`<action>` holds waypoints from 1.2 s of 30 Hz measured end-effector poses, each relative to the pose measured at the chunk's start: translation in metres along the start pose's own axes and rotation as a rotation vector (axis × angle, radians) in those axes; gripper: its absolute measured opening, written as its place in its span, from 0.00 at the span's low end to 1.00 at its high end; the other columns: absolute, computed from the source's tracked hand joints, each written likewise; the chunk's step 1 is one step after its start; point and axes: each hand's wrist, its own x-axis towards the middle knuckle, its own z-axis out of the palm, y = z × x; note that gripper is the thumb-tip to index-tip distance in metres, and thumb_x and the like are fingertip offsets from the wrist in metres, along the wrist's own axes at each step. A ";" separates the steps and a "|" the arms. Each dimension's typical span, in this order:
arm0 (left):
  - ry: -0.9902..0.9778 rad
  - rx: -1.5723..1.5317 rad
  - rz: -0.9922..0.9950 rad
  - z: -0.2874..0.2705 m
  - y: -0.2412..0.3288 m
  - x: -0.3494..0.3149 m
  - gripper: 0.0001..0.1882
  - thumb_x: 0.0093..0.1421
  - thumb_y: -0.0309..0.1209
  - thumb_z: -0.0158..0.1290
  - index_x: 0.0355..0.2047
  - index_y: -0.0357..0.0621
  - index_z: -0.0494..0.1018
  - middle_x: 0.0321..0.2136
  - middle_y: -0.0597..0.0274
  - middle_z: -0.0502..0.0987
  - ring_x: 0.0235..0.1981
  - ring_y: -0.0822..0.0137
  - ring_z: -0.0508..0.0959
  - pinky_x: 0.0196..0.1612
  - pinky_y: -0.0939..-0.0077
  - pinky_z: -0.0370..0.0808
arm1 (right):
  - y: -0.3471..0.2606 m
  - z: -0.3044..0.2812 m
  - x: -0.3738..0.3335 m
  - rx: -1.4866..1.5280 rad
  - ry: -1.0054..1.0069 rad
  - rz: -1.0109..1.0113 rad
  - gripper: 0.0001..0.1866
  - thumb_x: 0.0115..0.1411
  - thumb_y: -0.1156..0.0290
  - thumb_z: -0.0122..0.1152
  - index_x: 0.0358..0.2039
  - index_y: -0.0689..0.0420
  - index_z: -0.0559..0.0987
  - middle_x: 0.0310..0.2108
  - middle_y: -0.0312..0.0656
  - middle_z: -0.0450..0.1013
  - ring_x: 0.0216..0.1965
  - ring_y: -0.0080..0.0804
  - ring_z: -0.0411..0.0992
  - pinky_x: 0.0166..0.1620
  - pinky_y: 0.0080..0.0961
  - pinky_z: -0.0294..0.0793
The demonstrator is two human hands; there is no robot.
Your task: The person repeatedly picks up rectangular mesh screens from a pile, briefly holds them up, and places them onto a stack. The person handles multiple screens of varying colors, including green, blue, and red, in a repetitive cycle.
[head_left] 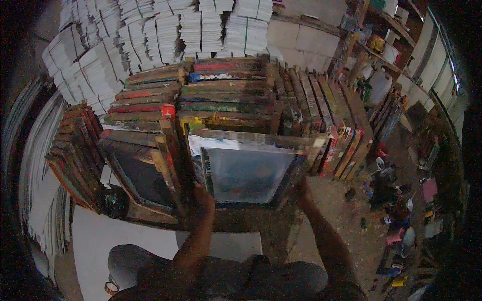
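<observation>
A screen-printing frame (246,175) with grey-blue mesh and a wooden border stands tilted in front of me, its top bar smeared white. My left hand (204,198) grips its lower left side, and my right hand (303,191) holds the lower right side. Both hands look closed on the frame, with most of the fingers hidden behind its edges. Just left of my left hand leans another screen frame (143,173) with dark mesh. Behind the held one, several paint-stained wooden frames (226,93) are racked in rows.
Stacks of white bundled sheets (201,32) rise at the back. More frames (326,105) stand to the right, others (75,155) to the left. A white board (120,241) lies near my knees, close to a tape roll (111,287). Clutter (401,236) covers the right-hand floor.
</observation>
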 end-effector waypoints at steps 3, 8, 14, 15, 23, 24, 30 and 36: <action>-0.006 0.039 -0.126 -0.057 -0.001 0.009 0.35 0.75 0.55 0.39 0.63 0.34 0.68 0.61 0.42 0.71 0.62 0.50 0.70 0.64 0.58 0.64 | 0.013 0.053 -0.018 -0.138 -0.119 0.161 0.30 0.71 0.39 0.52 0.53 0.56 0.73 0.40 0.40 0.74 0.41 0.37 0.74 0.44 0.42 0.75; -0.017 0.024 -0.068 -0.011 0.002 0.034 0.35 0.75 0.55 0.40 0.64 0.35 0.67 0.63 0.42 0.69 0.64 0.50 0.68 0.66 0.55 0.62 | 0.031 0.019 0.037 0.254 -0.021 0.245 0.23 0.71 0.47 0.58 0.45 0.58 0.75 0.38 0.39 0.74 0.38 0.36 0.73 0.42 0.40 0.75; 0.099 0.098 -0.043 -0.024 0.012 0.042 0.35 0.74 0.54 0.41 0.65 0.35 0.66 0.64 0.40 0.66 0.65 0.49 0.67 0.67 0.54 0.61 | 0.001 0.096 0.026 -0.529 -0.166 -0.147 0.28 0.69 0.40 0.58 0.41 0.58 0.77 0.34 0.38 0.73 0.35 0.34 0.73 0.41 0.36 0.76; 0.107 0.099 -0.037 -0.022 0.014 0.043 0.34 0.74 0.54 0.41 0.65 0.35 0.66 0.64 0.40 0.66 0.65 0.48 0.66 0.67 0.53 0.61 | 0.009 0.093 0.036 -0.323 -0.153 -0.020 0.28 0.69 0.40 0.58 0.41 0.57 0.77 0.34 0.38 0.73 0.35 0.34 0.73 0.40 0.36 0.77; 0.165 0.129 -0.031 -0.007 0.020 0.039 0.34 0.74 0.53 0.43 0.66 0.35 0.64 0.66 0.39 0.62 0.66 0.47 0.64 0.68 0.51 0.59 | 0.041 0.084 0.058 -0.023 -0.167 0.155 0.29 0.70 0.39 0.55 0.52 0.53 0.71 0.36 0.37 0.72 0.38 0.32 0.72 0.42 0.37 0.78; 0.174 0.132 -0.032 -0.004 0.020 0.038 0.34 0.74 0.53 0.43 0.66 0.35 0.64 0.66 0.39 0.62 0.67 0.46 0.64 0.68 0.51 0.59 | 0.039 0.087 0.058 -0.018 -0.179 0.147 0.29 0.70 0.39 0.55 0.54 0.53 0.70 0.37 0.37 0.72 0.38 0.32 0.72 0.43 0.37 0.78; 0.198 0.166 -0.027 0.008 0.023 0.044 0.34 0.74 0.52 0.44 0.67 0.35 0.63 0.67 0.38 0.59 0.68 0.45 0.62 0.69 0.49 0.57 | 0.037 0.094 0.055 0.055 -0.210 0.140 0.33 0.71 0.40 0.53 0.65 0.49 0.64 0.39 0.36 0.71 0.41 0.33 0.71 0.45 0.38 0.77; 0.222 0.201 -0.016 0.004 0.018 0.038 0.35 0.73 0.51 0.45 0.68 0.35 0.62 0.69 0.37 0.57 0.69 0.44 0.61 0.69 0.47 0.56 | 0.033 0.104 0.044 -0.195 -0.210 -0.004 0.36 0.72 0.47 0.55 0.73 0.47 0.57 0.39 0.36 0.70 0.42 0.35 0.71 0.45 0.40 0.76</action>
